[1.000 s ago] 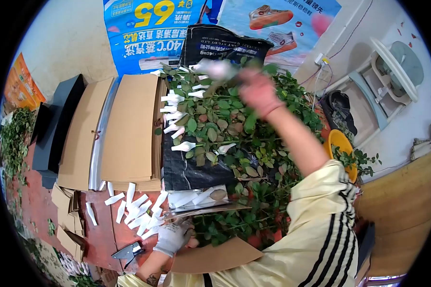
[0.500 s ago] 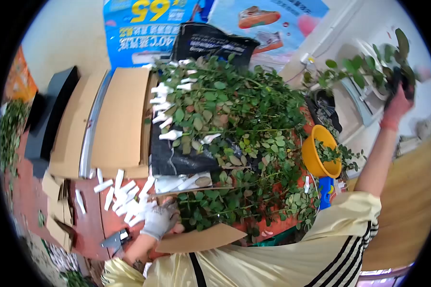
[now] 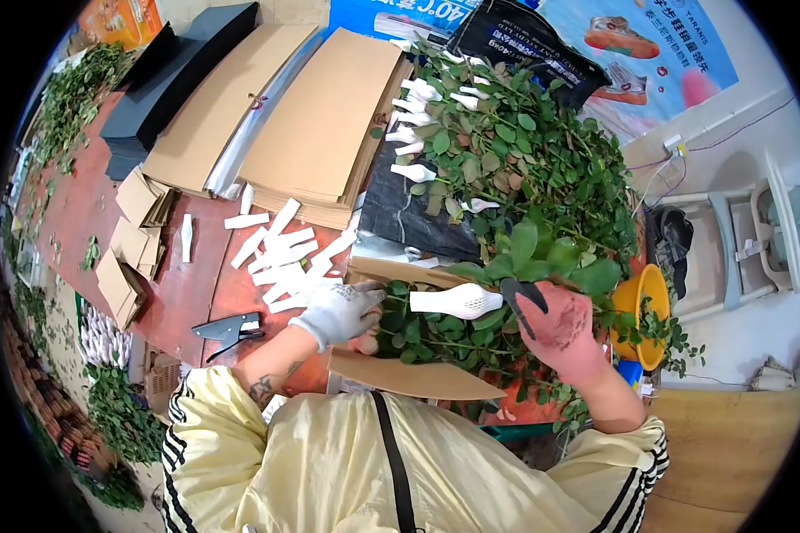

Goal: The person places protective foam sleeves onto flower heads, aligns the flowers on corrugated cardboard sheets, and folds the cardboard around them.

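My right hand, in a pink glove with dark fingertips, is closed on a leafy rose stem just behind its bud. That rose's bud, in a white mesh sleeve, points left above the lower pile of leafy stems. My left hand, in a white glove with greyish fingertips, lies at the left end of this pile with its fingers stretched to the right. Pinkish shapes under it are partly hidden. A curved cardboard sheet lies nearest my body, below both hands.
White sleeves lie scattered left of my hands, near a black stapler. Cardboard sheets are stacked behind them. More sleeved roses are heaped at the back. A yellow bucket with leaves stands at right.
My right hand has come from the far upper right to the middle, bringing the rose over the pile. My left hand stays by the cardboard. The head view has shifted.
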Available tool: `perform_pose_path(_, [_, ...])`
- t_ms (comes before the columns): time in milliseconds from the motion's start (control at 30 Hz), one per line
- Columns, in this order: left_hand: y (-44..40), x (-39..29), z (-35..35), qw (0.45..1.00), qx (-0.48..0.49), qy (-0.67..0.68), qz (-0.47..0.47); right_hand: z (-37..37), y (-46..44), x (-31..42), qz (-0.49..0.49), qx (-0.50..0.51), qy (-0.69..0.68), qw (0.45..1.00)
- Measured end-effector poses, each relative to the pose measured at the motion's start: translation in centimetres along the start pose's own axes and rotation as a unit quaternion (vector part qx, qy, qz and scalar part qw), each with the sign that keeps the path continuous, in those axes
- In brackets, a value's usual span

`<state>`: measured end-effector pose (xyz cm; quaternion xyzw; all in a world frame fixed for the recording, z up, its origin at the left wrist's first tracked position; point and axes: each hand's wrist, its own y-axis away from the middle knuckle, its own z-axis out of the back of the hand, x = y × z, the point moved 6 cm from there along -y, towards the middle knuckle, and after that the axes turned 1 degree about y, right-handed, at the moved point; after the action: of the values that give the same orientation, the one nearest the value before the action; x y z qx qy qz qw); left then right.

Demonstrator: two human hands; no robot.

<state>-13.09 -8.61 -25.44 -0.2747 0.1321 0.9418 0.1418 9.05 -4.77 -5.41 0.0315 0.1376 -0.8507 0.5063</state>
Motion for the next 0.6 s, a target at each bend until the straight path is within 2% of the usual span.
perform_pose_path(67, [1.9,-3.7,3.8,1.000,0.012,0.022,-0.018,0.9,-0.1,0.3,-0.009,-0.008,0.046,0.999])
perform_pose_path(133, [4.1,-7.5,8.9,0.958,-0.104,0.191,-0.185,0.8,0.5,-0.8,-0.068,0.029,-0.032,0.997])
perform_pose_path(167, [4.4,-8.4,10.8,0.948,-0.085,0.261,-0.161,1.7,1.1,-0.3,-0.040,-0.048,-0.001,0.998])
perform_pose_path(233, [3.6,-9.6,12.9,0.928,-0.044,0.348,-0.129,1.7,1.0,0.1,-0.029,-0.046,-0.026,0.998])
perform_pose_path(267, [3.2,-10.2,13.4,0.925,-0.048,0.353,-0.132,1.8,0.8,0.4,-0.019,-0.050,-0.048,0.997])
perform_pose_path(333, [1.5,-12.4,13.1,0.887,-0.159,0.334,-0.275,0.8,0.8,0.9,0.002,-0.062,-0.020,0.998])
perform_pose_path(367, [1.7,-14.1,14.4,0.905,-0.127,0.326,-0.242,-0.2,1.4,0.9,-0.005,-0.082,-0.027,0.996])
perform_pose_path(400, [1.6,-14.6,14.7,0.910,-0.188,0.255,-0.267,-0.5,1.8,0.7,-0.011,-0.100,-0.035,0.994])
perform_pose_path(467, [1.7,-15.9,16.4,0.902,-0.234,0.206,-0.300,-0.4,1.4,0.3,-0.005,-0.051,-0.050,0.997])
perform_pose_path(500, [1.6,-16.2,16.2,0.900,-0.239,0.217,-0.294,-0.2,1.4,0.2,-0.017,-0.063,-0.079,0.995])
perform_pose_path(567, [2.0,-16.7,16.6,0.869,-0.310,0.205,-0.328,-0.9,2.6,-0.7,-0.041,-0.077,-0.109,0.990])
perform_pose_path(600, [2.1,-16.7,16.6,0.868,-0.309,0.210,-0.327,-1.3,3.0,-0.8,-0.042,-0.071,-0.109,0.991])
